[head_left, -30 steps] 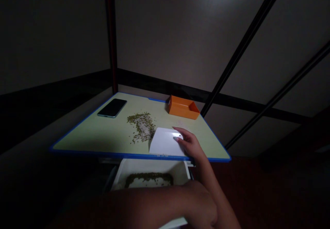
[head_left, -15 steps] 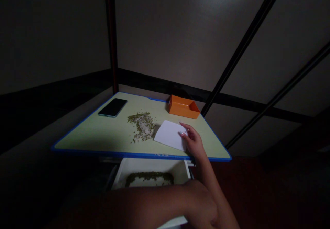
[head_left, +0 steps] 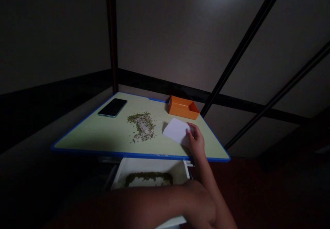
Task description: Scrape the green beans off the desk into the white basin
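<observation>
My right hand (head_left: 197, 138) is closed on the near right edge of a white card (head_left: 176, 130), thumb on top. The card is tilted just over the tabletop, and its free edge points left toward a loose heap of green and whitish grains (head_left: 143, 126). A gap separates card and heap. Across the bottom of the view lies a bare bent limb (head_left: 165, 201); I cannot tell whether it is an arm or a leg. My left hand does not show.
On the pale green table (head_left: 87, 133) with a blue rim, a phone (head_left: 112, 107) lies at the back left. An orange open box (head_left: 183, 107) stands at the back right. Below the front edge, a white drawer (head_left: 154, 165) is pulled out, with green bits (head_left: 149, 175) inside. Panelled walls surround the table.
My right hand has drawn the white card to the right, away from the grains, and its left edge looks raised. The heap, phone and orange box are where they were.
</observation>
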`<control>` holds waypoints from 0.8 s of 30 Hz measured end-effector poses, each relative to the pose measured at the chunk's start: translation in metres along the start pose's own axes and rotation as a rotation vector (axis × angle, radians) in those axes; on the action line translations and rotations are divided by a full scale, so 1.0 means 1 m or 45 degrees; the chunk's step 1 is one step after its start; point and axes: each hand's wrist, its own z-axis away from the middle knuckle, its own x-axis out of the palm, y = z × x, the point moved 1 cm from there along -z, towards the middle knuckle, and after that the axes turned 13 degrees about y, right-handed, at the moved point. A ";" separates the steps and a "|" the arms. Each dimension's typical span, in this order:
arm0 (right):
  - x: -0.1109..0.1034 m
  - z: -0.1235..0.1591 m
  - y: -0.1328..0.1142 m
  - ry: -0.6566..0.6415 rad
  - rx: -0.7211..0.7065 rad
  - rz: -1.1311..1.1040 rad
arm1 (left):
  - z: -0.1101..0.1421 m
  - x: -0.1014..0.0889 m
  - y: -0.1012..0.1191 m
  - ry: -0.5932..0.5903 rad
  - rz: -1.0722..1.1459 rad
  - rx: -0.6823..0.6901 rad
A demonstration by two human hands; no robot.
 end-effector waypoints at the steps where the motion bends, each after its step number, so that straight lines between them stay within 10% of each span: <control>1: 0.001 0.000 -0.001 -0.030 -0.002 -0.012 | 0.000 0.000 0.000 -0.006 0.007 0.002; 24: 0.009 0.004 -0.010 -0.448 -0.125 -0.059 | 0.000 -0.003 0.003 -0.040 0.016 0.015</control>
